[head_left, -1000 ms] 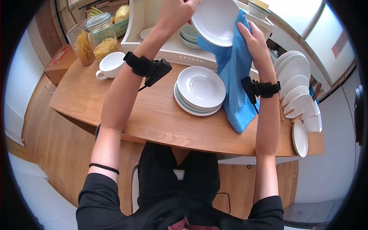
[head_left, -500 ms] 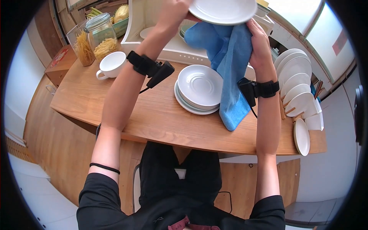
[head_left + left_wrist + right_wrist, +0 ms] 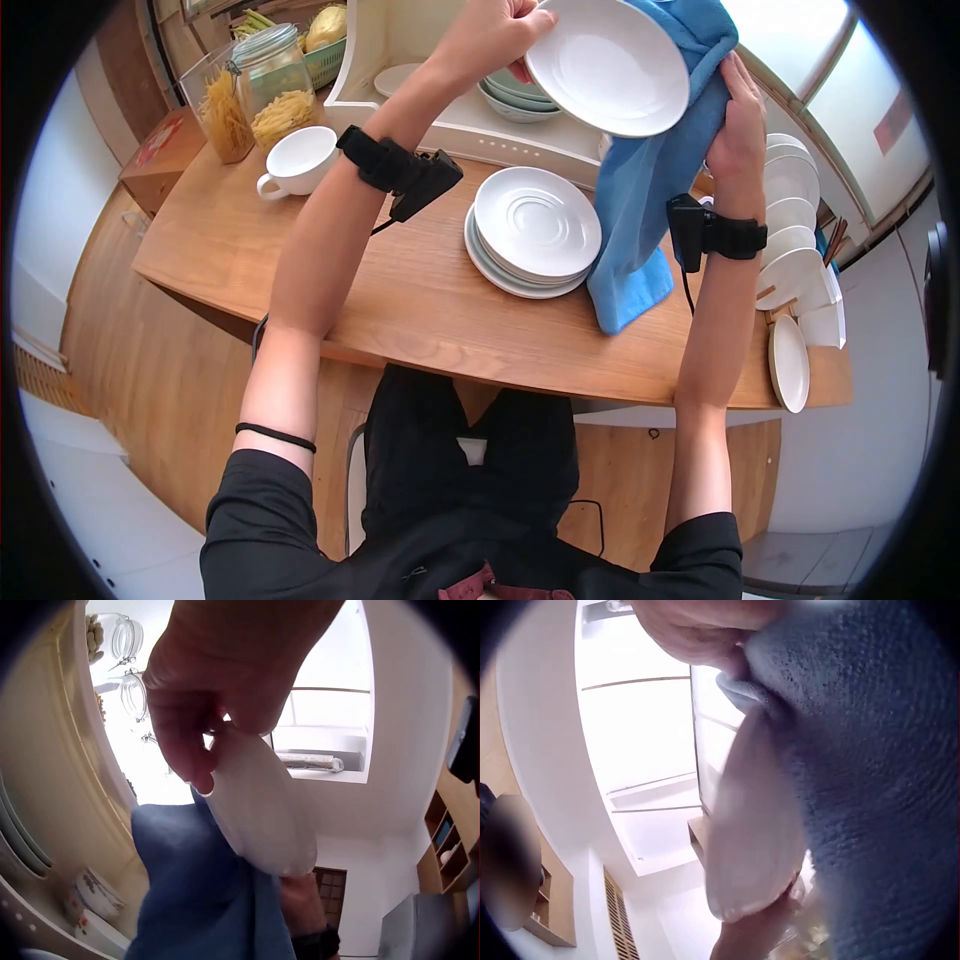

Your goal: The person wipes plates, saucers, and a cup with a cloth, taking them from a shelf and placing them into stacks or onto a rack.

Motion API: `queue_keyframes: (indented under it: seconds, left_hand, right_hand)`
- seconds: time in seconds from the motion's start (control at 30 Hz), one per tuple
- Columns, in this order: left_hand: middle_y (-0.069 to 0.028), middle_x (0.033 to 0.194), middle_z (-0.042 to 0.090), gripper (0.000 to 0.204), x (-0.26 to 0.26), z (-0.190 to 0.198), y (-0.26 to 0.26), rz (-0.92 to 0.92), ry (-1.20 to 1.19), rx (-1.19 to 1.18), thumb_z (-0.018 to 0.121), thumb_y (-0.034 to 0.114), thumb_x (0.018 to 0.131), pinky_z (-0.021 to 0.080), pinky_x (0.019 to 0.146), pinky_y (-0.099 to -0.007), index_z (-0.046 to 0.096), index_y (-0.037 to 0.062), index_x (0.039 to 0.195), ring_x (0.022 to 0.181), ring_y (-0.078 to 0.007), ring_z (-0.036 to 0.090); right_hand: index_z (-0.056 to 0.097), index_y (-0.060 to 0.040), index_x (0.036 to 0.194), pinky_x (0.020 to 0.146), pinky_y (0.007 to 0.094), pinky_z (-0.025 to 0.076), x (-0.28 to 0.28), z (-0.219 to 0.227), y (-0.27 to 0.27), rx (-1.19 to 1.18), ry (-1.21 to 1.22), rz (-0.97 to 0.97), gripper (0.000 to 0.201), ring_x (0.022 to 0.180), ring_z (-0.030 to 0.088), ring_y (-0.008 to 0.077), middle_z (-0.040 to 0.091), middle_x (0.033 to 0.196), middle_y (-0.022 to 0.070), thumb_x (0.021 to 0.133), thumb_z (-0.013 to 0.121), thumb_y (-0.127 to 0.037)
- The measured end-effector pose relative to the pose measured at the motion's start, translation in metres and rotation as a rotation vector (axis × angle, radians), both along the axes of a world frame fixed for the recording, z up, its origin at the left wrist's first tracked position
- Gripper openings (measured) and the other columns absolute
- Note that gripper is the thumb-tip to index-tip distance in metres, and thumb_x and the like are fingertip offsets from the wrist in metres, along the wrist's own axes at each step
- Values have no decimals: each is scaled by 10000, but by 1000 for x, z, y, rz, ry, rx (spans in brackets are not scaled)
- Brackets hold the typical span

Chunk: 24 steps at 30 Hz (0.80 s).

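Note:
A white plate [image 3: 608,70] is held up and tilted above the table. My left hand [image 3: 500,38] pinches its rim at the upper left, thumb on the front face. From the right, my right hand [image 3: 740,125] holds a blue cloth [image 3: 640,220] against the plate's edge. In the right wrist view the cloth folds over the rim under the right hand [image 3: 705,630]. The cloth's lower end hangs down to the tabletop, beside a stack of white plates [image 3: 537,222]. Most of the right hand's fingers are hidden behind the cloth in the head view.
At the left stand a white mug [image 3: 302,160], a glass jar of pasta [image 3: 275,85] and a container of spaghetti [image 3: 225,115]. Bowls [image 3: 515,100] sit on a white shelf behind. A dish rack with upright plates [image 3: 790,215] and a leaning oval dish [image 3: 789,365] are at the right.
The plate first rose and tipped flatter, then came lower and to the right with its face turned to the head camera. Both hands and the cloth have shifted right.

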<state>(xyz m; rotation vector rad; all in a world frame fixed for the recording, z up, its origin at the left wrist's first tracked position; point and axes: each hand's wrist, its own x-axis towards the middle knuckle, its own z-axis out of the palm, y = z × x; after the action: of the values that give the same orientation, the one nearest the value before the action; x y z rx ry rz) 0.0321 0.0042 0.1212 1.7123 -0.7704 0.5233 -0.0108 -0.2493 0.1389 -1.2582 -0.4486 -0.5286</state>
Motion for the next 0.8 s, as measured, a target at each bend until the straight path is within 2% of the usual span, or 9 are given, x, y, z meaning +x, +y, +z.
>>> queue_keyframes:
  seconds: [0.1,0.17,0.23,0.3,0.4,0.47,0.57,0.63,0.8]
  left_hand:
    - [-124,619,638,314,-7,0,-3,117,-39,90,540,176,907,484,463,-336,657,-64,742,521,-168,629]
    - [-143,598,630,318,-11,-3,-11,179,-73,130,547,179,895,483,463,-345,652,-63,718,509,-182,631]
    - [-40,585,590,312,-10,-12,-20,198,-123,96,592,243,924,471,442,-238,636,6,726,481,-98,587]
    - [-81,593,632,309,0,-17,-22,198,-174,102,566,237,915,530,437,-257,644,-2,735,487,-152,651]
    - [-164,585,622,319,15,-18,-18,394,-559,119,555,181,878,482,447,-352,640,-64,692,473,-209,624]
    - [-134,554,608,327,-10,-2,-8,231,14,66,543,180,876,509,488,-344,636,-63,677,485,-205,623]
    - [-116,689,659,390,8,-3,14,333,116,148,504,288,963,540,595,-322,666,-45,841,656,-183,667]
    - [-82,607,633,315,47,-21,30,301,7,58,558,242,923,531,453,-253,648,-19,772,498,-153,650]
    - [-184,811,663,323,69,-41,56,250,289,-258,512,221,940,594,532,-287,586,-93,964,615,-234,689]
  right_hand:
    - [540,8,1302,914,285,493,3,-4,-1,-40,-31,-83,373,1019,635,191,644,1162,108,998,520,-207]
    - [630,4,1208,855,264,480,8,-11,5,-324,-216,-198,313,959,617,132,666,1097,68,988,547,-203]
    - [651,-24,1188,780,278,488,6,-18,21,-468,-257,-247,286,880,603,92,680,978,70,972,570,-193]
    - [638,-39,1195,743,294,491,0,-27,42,-829,-318,-345,284,777,624,145,684,878,126,952,585,-177]
    - [633,-44,1176,704,307,487,7,-51,59,-846,-499,-273,265,693,602,240,658,832,186,947,578,-165]
    - [628,-32,1177,700,286,465,-6,-45,57,-986,-395,-180,258,707,554,182,631,823,132,960,568,-157]
    - [635,-27,1173,739,264,453,-17,-29,48,-1196,-222,1,239,754,530,128,623,837,85,975,539,-119]
    - [642,-33,1166,773,265,458,-12,-23,33,-1253,-298,61,234,786,542,126,624,844,80,975,533,-111]
    - [628,-5,1182,816,260,465,-8,-9,-14,-1207,-112,-35,281,846,553,123,621,931,33,1001,521,-191]
